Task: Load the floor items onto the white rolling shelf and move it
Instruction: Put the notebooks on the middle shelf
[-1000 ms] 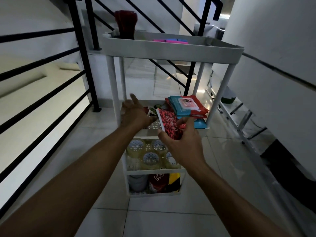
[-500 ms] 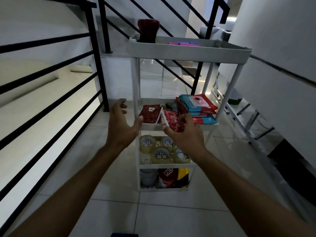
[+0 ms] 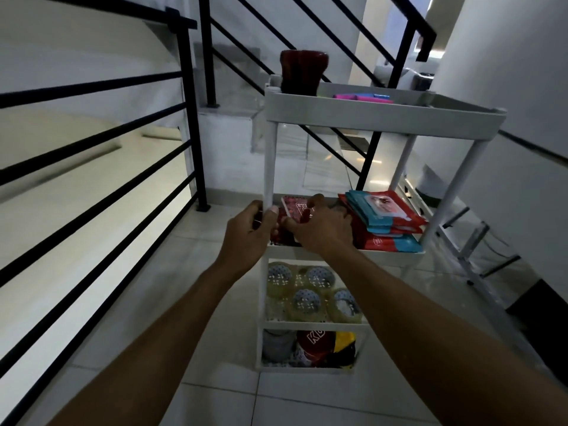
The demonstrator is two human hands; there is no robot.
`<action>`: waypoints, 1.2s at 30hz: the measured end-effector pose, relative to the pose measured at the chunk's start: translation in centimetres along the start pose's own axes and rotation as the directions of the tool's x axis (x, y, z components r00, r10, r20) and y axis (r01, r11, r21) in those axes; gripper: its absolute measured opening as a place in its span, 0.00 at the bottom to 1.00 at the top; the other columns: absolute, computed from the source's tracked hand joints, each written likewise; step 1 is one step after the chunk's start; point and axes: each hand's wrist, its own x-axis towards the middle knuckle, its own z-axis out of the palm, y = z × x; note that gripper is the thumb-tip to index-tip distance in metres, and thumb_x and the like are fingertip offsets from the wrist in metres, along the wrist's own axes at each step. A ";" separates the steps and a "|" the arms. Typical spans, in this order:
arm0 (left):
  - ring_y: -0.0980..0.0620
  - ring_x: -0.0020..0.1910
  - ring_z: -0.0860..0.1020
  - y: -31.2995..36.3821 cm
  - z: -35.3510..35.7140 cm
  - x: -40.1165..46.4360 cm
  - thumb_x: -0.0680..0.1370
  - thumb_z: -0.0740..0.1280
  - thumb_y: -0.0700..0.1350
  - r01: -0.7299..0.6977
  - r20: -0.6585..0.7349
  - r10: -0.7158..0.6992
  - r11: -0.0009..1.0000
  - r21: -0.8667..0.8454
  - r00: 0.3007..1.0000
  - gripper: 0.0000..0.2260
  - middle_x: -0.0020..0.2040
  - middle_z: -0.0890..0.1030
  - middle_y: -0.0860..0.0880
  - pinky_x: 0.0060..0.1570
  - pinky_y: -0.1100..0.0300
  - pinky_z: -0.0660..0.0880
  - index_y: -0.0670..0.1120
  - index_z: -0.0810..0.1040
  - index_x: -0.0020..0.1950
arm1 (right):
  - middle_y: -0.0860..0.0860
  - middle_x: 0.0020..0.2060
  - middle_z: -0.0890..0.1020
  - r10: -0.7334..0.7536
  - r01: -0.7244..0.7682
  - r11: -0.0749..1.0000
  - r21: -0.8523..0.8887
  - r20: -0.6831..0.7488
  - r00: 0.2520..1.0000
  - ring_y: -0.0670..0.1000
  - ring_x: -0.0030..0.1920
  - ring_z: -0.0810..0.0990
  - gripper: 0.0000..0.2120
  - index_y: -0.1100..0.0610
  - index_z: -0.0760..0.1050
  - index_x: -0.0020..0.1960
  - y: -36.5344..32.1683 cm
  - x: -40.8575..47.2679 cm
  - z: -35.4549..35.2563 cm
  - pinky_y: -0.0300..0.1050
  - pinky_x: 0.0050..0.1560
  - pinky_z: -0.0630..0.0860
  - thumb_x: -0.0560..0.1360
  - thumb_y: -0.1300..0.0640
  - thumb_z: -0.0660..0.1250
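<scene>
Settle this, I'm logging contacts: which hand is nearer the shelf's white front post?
Left. The left hand grips the white post; the right hand is beside it, on the red packet.

Big white letters "KU" showed on the round red packet [image 3: 313,341] on the bottom shelf (other print was too blurry).

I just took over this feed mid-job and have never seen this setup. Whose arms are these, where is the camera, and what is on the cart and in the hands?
There is no machine: the one view comes from a camera on a person's head, looking down at their bare arms. The left hand grips the front post of the white plastic rolling shelf. The right hand holds a red patterned packet on the second tier, beside stacked red and blue pouches. Clear tape rolls fill the tier below.
</scene>
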 end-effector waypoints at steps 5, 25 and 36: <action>0.52 0.39 0.82 0.0 -1.0 0.5 0.76 0.63 0.60 0.009 0.073 -0.007 1.000 -0.025 0.997 0.14 0.37 0.83 0.51 0.42 0.53 0.79 0.51 0.80 0.44 | 0.64 0.68 0.69 -0.022 -0.003 0.985 0.173 0.142 0.990 0.64 0.69 0.66 0.33 0.52 0.61 0.72 -0.4 1.9 1.1 0.57 0.67 0.68 0.75 0.33 0.58; 0.62 0.49 0.79 0.3 -2.0 -1.5 0.77 0.68 0.54 -0.082 0.102 0.068 0.986 0.143 0.992 0.16 0.50 0.81 0.59 0.46 0.71 0.76 0.52 0.77 0.62 | 0.57 0.67 0.74 -0.133 0.099 0.952 0.288 0.101 0.986 0.57 0.66 0.72 0.29 0.57 0.64 0.74 1.3 0.2 1.0 0.50 0.66 0.70 0.77 0.46 0.66; 0.54 0.65 0.71 8.0 -8.0 -14.0 0.72 0.67 0.61 -0.128 0.075 0.105 0.891 0.436 0.992 0.29 0.67 0.73 0.51 0.63 0.54 0.70 0.53 0.69 0.71 | 0.54 0.75 0.63 -0.210 0.209 0.950 0.233 -0.018 0.977 0.56 0.73 0.61 0.40 0.50 0.56 0.77 6.3 -14.2 -7.6 0.56 0.70 0.63 0.73 0.37 0.68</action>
